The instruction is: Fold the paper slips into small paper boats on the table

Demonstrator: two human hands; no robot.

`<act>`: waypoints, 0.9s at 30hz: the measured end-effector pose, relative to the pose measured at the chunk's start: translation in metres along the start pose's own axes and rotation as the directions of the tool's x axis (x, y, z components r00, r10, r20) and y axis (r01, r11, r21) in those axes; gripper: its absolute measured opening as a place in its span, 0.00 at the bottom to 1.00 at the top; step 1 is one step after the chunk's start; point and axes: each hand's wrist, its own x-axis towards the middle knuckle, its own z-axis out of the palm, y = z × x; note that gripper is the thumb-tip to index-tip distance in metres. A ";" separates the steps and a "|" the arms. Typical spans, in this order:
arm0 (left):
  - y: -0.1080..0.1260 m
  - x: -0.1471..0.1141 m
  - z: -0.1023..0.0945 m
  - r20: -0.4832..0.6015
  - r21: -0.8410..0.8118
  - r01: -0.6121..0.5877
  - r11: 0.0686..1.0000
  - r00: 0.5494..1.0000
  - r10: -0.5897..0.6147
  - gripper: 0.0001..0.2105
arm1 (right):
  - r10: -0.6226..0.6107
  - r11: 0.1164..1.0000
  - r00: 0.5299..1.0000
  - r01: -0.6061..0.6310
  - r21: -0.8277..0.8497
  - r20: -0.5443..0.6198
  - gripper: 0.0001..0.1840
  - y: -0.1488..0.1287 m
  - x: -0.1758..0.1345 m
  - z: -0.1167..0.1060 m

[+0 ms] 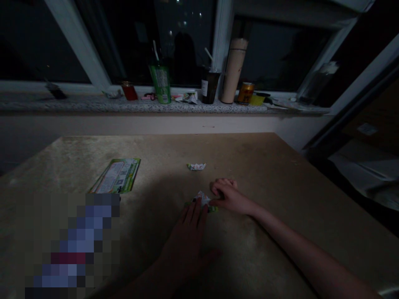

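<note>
A small folded printed paper (202, 197), white with green edges and a pointed top, lies on the table in front of me. My left hand (187, 232) rests over its near side, fingers stretched out and lying flat. From the right, my right hand (229, 196) meets the paper's right edge, its fingers curled and its thumb side against the paper. Exactly how the right fingertips grip it is hard to see in the dim light. Just beyond stands a second folded paper piece (196, 167), boat-shaped, touched by neither hand.
Green-and-white printed sheets (120, 176) lie on the brown table (156, 151) at left, above a blurred-out patch. Along the windowsill (183, 108) stand a green cup (161, 85), a dark cup with straw (209, 87), a tall flask (233, 72) and a gold can (246, 93).
</note>
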 end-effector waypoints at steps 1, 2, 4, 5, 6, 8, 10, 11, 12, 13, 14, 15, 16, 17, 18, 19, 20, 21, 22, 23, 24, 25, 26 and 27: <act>0.000 0.000 0.000 -0.003 -0.001 -0.004 1.000 1.000 0.004 0.44 | -0.001 1.000 0.999 0.001 0.020 0.032 0.11 0.000 0.001 -0.002; 0.000 0.000 0.000 -0.006 -0.002 -0.007 1.000 1.000 0.007 0.45 | -0.003 0.999 0.998 0.000 0.036 0.058 0.11 0.001 0.001 -0.005; 0.000 0.000 0.001 -0.013 -0.002 -0.005 1.000 1.000 0.005 0.45 | -0.005 0.998 0.996 0.000 0.058 0.093 0.12 0.001 0.002 -0.008; 0.000 0.000 0.001 -0.017 -0.002 -0.003 1.000 1.000 0.002 0.45 | -0.005 0.998 0.995 -0.001 0.065 0.098 0.13 0.002 0.003 -0.009; 0.000 -0.001 0.001 -0.020 0.000 -0.001 1.000 1.000 0.001 0.45 | -0.006 0.998 0.995 -0.001 0.070 0.097 0.13 0.003 0.004 -0.009; 0.000 -0.001 0.002 -0.021 0.005 -0.003 1.000 1.000 0.003 0.45 | -0.014 0.997 0.995 0.006 0.081 0.100 0.13 0.005 0.005 -0.010; 0.000 -0.001 0.003 -0.020 0.012 -0.007 1.000 1.000 0.007 0.45 | -0.039 0.995 0.992 0.026 0.100 0.122 0.13 0.008 0.005 -0.011; 0.000 -0.001 0.004 -0.021 0.015 -0.004 1.000 1.000 0.005 0.46 | -0.051 0.993 0.990 0.037 0.111 0.135 0.12 0.009 0.006 -0.012; 0.000 -0.001 0.004 -0.023 0.017 -0.003 1.000 1.000 0.003 0.46 | -0.060 0.992 0.988 0.043 0.120 0.144 0.12 0.010 0.006 -0.013; 0.000 -0.001 0.004 -0.027 0.017 -0.003 1.000 1.000 0.004 0.46 | -0.065 0.991 0.986 0.045 0.128 0.151 0.12 0.012 0.006 -0.014; 0.000 -0.001 0.004 -0.028 0.016 -0.005 1.000 1.000 0.005 0.45 | -0.065 0.990 0.986 0.045 0.133 0.152 0.11 0.012 0.007 -0.015; 0.000 -0.001 0.004 -0.030 0.015 -0.008 1.000 1.000 0.008 0.45 | -0.060 0.990 0.987 0.040 0.135 0.151 0.11 0.013 0.007 -0.016; 0.000 -0.001 0.004 -0.030 0.015 -0.009 1.000 1.000 0.010 0.45 | -0.058 0.990 0.986 0.036 0.138 0.155 0.10 0.014 0.007 -0.016; 0.000 -0.001 0.003 -0.031 0.016 -0.010 1.000 0.999 0.010 0.45 | -0.061 0.989 0.984 0.037 0.145 0.165 0.09 0.014 0.008 -0.017; 0.000 -0.001 0.003 -0.033 0.017 -0.007 1.000 0.999 0.007 0.45 | -0.067 0.987 0.982 0.040 0.153 0.174 0.09 0.015 0.008 -0.018; 0.000 -0.001 0.003 -0.035 0.019 -0.002 1.000 0.999 0.002 0.45 | -0.073 0.986 0.981 0.043 0.161 0.181 0.08 0.015 0.008 -0.018; 0.000 -0.001 0.003 -0.036 0.021 0.002 1.000 0.999 -0.001 0.45 | -0.079 0.984 0.979 0.047 0.170 0.187 0.07 0.016 0.009 -0.019; 0.000 -0.001 0.003 -0.035 0.023 0.000 1.000 0.999 0.001 0.45 | -0.084 0.983 0.978 0.049 0.180 0.192 0.07 0.016 0.009 -0.019; 0.000 -0.001 0.003 -0.034 0.025 -0.004 1.000 0.999 0.005 0.45 | -0.084 0.981 0.978 0.048 0.186 0.192 0.06 0.017 0.009 -0.019; 0.000 -0.001 0.003 -0.033 0.025 -0.008 1.000 0.999 0.009 0.45 | -0.079 0.981 0.979 0.043 0.189 0.189 0.06 0.017 0.009 -0.019; 0.000 -0.001 0.003 -0.033 0.026 -0.009 1.000 0.999 0.010 0.44 | -0.072 0.981 0.979 0.036 0.190 0.188 0.07 0.016 0.009 -0.019; 0.000 -0.001 0.003 -0.036 0.027 -0.007 1.000 0.999 0.008 0.44 | -0.065 0.981 0.979 0.027 0.192 0.195 0.07 0.015 0.009 -0.019; 0.001 -0.001 0.003 -0.038 0.029 -0.002 1.000 0.999 0.003 0.44 | -0.054 0.981 0.977 0.014 0.193 0.205 0.08 0.013 0.008 -0.019; 0.001 0.000 0.003 -0.040 0.033 0.003 0.999 0.999 -0.002 0.44 | -0.038 0.981 0.976 -0.004 0.192 0.215 0.08 0.011 0.008 -0.019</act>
